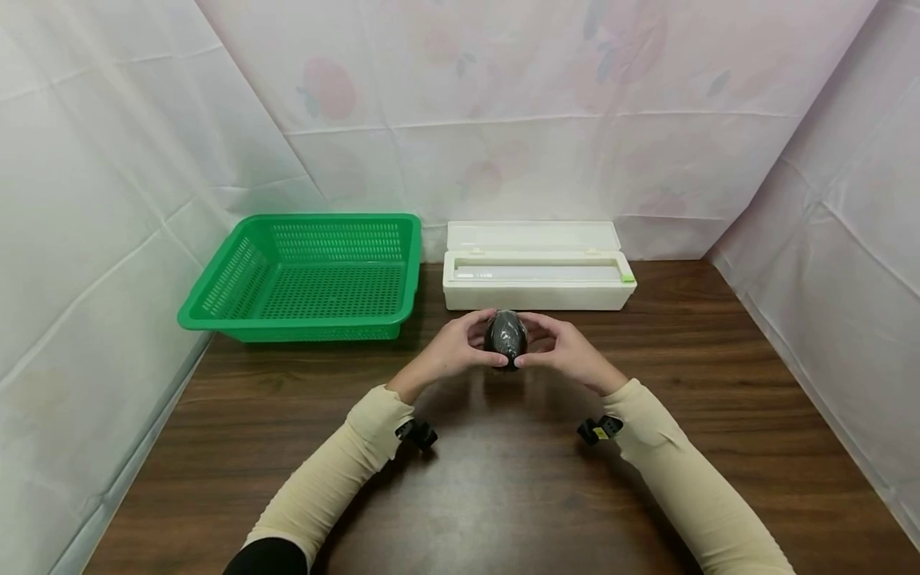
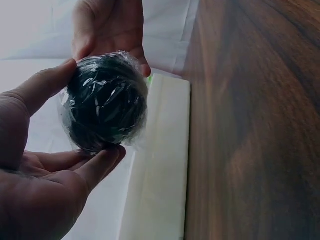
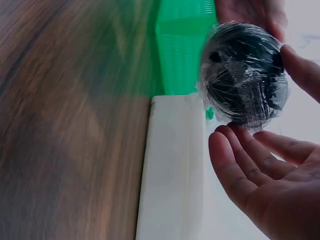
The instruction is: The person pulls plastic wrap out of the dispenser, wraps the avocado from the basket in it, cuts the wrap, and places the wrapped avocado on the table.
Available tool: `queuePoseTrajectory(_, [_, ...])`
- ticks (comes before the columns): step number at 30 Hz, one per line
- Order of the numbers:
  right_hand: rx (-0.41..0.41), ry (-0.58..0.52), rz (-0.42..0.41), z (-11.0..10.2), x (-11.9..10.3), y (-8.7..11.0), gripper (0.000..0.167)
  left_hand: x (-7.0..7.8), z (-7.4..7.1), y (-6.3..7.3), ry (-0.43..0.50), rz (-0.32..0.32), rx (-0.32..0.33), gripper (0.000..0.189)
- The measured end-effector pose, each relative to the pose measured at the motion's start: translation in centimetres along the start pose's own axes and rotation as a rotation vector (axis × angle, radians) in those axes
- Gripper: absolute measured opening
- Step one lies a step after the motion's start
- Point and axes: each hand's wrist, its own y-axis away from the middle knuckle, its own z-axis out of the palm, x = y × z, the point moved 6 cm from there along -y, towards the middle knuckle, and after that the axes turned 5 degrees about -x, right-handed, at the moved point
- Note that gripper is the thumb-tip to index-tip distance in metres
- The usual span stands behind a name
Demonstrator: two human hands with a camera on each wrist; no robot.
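Observation:
Between both hands, above the table, is a dark, egg-shaped thing wrapped in clear cling film (image 1: 506, 337); the film hides its exact kind. My left hand (image 1: 460, 345) pinches its left side, thumb on the near end and fingers on the far end. From the other side my right hand (image 1: 564, 349) holds it the same way. Up close in the left wrist view, the wrapped thing (image 2: 105, 102) looks blackish green and glossy. The right wrist view shows crinkled film bunched over the wrapped thing (image 3: 245, 75), with fingertips right at its underside.
Just behind the hands stands a long white cling film dispenser (image 1: 539, 298), its lid (image 1: 533, 235) raised and a green slider (image 1: 628, 279) at its right end. A green mesh basket (image 1: 302, 325) sits at the back left. White patterned curtains (image 1: 539, 160) enclose the wooden table (image 1: 503, 495).

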Motion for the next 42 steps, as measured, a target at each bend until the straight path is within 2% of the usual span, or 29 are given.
queuePoseTrajectory(8, [0.001,0.115,-0.024,0.4,0.6,-0.3,0.072,-1.0,0.2,-0.4,-0.094,-0.029,0.037,0.081])
queuePoseTrajectory(12, [-0.006,0.157,-0.027,0.7,1.0,-0.5,0.072,-1.6,0.4,-0.6,-0.105,-0.028,0.06,0.079])
queuePoseTrajectory(20, [0.007,0.324,-0.008,1.0,1.7,-0.7,0.072,-2.8,1.3,-1.3,-0.158,-0.041,0.046,0.079])
queuePoseTrajectory(25, [-0.002,0.346,0.023,1.3,2.2,-0.8,0.072,-3.2,1.7,-1.4,-0.195,-0.062,0.035,0.081])
queuePoseTrajectory(42, [-0.058,0.402,0.026,1.7,2.9,-0.8,0.078,-3.7,2.1,-1.6,-0.261,-0.084,0.008,0.083])
